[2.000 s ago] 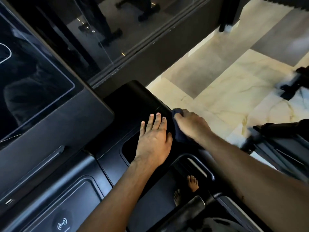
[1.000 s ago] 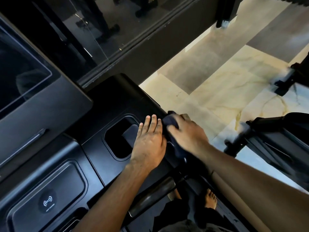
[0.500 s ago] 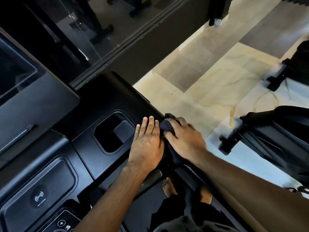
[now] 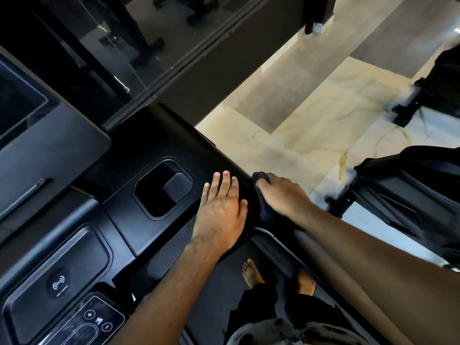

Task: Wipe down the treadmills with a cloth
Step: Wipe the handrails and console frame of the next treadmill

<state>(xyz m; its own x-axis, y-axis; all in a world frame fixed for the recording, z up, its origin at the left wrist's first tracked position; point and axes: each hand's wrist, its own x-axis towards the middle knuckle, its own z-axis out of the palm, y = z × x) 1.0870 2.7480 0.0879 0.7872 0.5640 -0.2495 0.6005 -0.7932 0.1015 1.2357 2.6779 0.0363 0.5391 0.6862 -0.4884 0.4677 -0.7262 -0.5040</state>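
Dark cloth (image 4: 266, 212), clamped in our right hand (image 4: 283, 195) at the right edge of the treadmill console (image 4: 154, 145), could slip to the floor (image 4: 311, 125) if our grip slackens, while our left hand (image 4: 221, 212) lies flat, fingers straight, beside it.

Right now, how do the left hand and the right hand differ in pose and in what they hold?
The left hand lies flat, fingers straight; the right hand curls round a dark cloth. The left hand holds nothing; the right hand grips the cloth. The left hand rests on top of the console; the right hand is at its right edge. Both are bare, at the same console.
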